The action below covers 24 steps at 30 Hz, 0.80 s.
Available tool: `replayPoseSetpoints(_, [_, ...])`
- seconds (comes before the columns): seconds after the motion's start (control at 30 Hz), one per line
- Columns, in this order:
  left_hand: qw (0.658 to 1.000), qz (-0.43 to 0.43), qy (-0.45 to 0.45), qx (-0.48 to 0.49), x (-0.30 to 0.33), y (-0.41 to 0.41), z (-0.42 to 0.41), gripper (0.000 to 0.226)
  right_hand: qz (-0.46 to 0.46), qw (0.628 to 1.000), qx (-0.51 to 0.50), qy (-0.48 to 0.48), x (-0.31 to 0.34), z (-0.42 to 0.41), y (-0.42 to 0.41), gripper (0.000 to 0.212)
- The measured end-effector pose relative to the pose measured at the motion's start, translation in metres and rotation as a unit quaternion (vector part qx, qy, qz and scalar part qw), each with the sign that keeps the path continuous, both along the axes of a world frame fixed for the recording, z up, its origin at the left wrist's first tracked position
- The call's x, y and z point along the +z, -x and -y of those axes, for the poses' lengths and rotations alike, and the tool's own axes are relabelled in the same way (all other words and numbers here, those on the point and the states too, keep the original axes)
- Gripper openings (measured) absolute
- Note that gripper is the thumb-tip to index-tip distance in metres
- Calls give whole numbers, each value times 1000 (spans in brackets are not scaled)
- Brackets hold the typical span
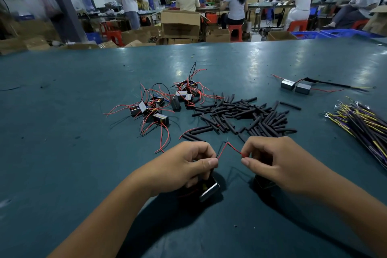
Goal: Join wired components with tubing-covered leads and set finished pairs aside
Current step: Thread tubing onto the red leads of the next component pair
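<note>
L hand (pixel 188 165) & R hand (pixel 270 163) each pinch a red lead (pixel 225 148); tips meet at 12, tubing (pixel 240 115) beyond, nearer R.

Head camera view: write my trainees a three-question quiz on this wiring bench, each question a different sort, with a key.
1. True or false: the finished pair lies at the table's far right.
2. The black tubing pieces lie: A) in a box B) loose on the table C) in a hand.
3. What do the left hand and right hand pinch between them?

Key: 1 true; 2 B; 3 red leads, meeting in a peak.
</note>
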<state>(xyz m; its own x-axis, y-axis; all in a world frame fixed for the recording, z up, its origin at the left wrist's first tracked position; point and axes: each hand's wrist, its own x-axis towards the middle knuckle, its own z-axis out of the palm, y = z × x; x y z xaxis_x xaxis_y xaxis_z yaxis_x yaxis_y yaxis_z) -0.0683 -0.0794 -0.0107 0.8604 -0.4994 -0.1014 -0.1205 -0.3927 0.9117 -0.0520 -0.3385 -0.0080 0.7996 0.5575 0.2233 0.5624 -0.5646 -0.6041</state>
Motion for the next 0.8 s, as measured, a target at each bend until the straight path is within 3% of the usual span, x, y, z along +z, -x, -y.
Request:
replayPoseSetpoints(0.2, [999,32,-31,20,0,-2,-2,18,-57,997,44,-31,13,11,0,10])
replayPoseSetpoints(0.37, [961,202,-150,114,-6,-3,7,17,-54,995,77,-29,13,7,3,15])
replayPoseSetpoints(0.47, [956,230,-102,151,-12,1,17,14,-34,996,68,-37,8,2,4,14])
replayPoseSetpoints(0.57, [972,184,-27,145,-13,2,26,12,-19,998,49,-44,5,-1,4,15])
replayPoseSetpoints(0.67, [980,133,58,134,-11,5,31,23,-7,998,38,-51,4,-2,6,15])
replayPoseSetpoints(0.8, [969,173,103,144,-12,7,38,11,17,998,40,-36,1,-8,8,10])
